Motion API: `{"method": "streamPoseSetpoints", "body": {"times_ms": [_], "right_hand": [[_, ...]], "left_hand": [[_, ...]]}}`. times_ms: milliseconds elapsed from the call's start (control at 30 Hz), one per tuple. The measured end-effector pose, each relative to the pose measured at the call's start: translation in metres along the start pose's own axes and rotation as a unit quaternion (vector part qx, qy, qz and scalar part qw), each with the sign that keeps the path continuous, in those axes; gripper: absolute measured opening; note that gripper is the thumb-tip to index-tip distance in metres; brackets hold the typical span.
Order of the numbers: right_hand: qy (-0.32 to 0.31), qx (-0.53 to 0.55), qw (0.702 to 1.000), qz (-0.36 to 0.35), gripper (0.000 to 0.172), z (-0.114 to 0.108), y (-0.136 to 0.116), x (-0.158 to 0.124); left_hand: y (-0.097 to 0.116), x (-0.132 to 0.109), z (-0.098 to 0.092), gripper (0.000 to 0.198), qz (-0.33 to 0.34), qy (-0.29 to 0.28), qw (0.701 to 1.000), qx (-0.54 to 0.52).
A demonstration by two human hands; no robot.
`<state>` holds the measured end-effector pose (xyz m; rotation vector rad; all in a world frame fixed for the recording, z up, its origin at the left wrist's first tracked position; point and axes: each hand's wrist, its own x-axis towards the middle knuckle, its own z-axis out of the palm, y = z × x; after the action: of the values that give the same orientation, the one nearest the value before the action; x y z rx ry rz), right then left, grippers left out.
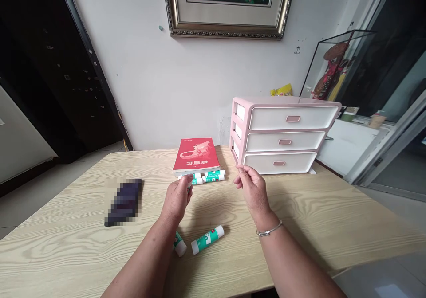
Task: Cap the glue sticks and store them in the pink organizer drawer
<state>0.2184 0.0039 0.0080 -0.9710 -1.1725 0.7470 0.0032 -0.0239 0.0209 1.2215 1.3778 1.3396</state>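
My left hand [176,199] is closed around a white-and-green glue stick [189,186] at the near edge of a small group of glue sticks, and its thumb lies over the stick. Two more glue sticks [213,177] lie crosswise against the front of a red paperback book [196,156]. My right hand [253,188] hangs in the air with curled, parted fingers, holding nothing, just in front of a pink-and-white three-drawer plastic organizer [282,137]. Nearer me, one glue stick [207,240] lies on the table, and another [180,245] is partly hidden by my left forearm.
The light wood-grain table [66,245] holds a dark object [124,202], blurred by pixelation, to the left. Behind the table are a white wall and a framed picture [229,7]. A yellow packet [282,90] and a glass case [336,65] stand behind the organizer.
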Motion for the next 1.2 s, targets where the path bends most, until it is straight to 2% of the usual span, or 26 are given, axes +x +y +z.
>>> {"method": "streamPoseSetpoints", "body": {"times_ms": [133,200,267,333,400,500,600,733,867,1033,1133,1200], "right_hand": [[0.033,-0.012,0.999,-0.005,0.036,-0.008,0.003,0.006],[0.047,-0.057,0.997,-0.013,0.038,-0.015,0.006,0.011],[0.051,-0.151,0.987,-0.014,0.039,-0.026,0.009,0.018],[0.037,-0.278,0.960,0.004,0.037,-0.037,0.010,0.024],[0.008,-0.405,0.914,0.035,0.034,-0.047,0.009,0.029],[-0.048,-0.542,0.836,0.072,0.032,-0.056,0.006,0.032],[-0.096,-0.599,0.789,0.098,0.034,-0.061,0.004,0.031],[-0.130,-0.621,0.764,0.118,0.033,-0.063,0.003,0.030],[-0.143,-0.624,0.755,0.143,0.029,-0.064,0.007,0.029],[-0.179,-0.605,0.759,0.162,0.026,-0.063,0.019,0.028],[-0.195,-0.593,0.763,0.166,0.027,-0.059,0.025,0.027],[-0.199,-0.591,0.765,0.160,0.029,-0.055,0.027,0.026]], "left_hand": [[0.001,0.000,0.000,0.044,-0.001,0.000,0.999,0.049],[0.000,0.004,-0.002,0.047,0.002,-0.005,0.989,0.151],[-0.003,0.010,-0.005,0.050,0.005,-0.003,0.954,0.300],[-0.009,0.018,-0.008,0.051,-0.001,-0.011,0.900,0.436],[-0.017,0.024,-0.011,0.050,-0.002,-0.041,0.851,0.523],[-0.029,0.029,-0.014,0.039,0.020,-0.086,0.816,0.571],[-0.036,0.029,-0.014,0.032,0.046,-0.106,0.814,0.570],[-0.038,0.029,-0.013,0.038,0.092,-0.124,0.813,0.562],[-0.038,0.032,-0.012,0.045,0.122,-0.098,0.816,0.556],[-0.027,0.029,-0.014,0.048,0.121,-0.045,0.824,0.551],[-0.012,0.021,-0.020,0.042,0.083,-0.008,0.828,0.555],[0.000,0.015,-0.026,0.040,0.047,0.006,0.820,0.570]]}}
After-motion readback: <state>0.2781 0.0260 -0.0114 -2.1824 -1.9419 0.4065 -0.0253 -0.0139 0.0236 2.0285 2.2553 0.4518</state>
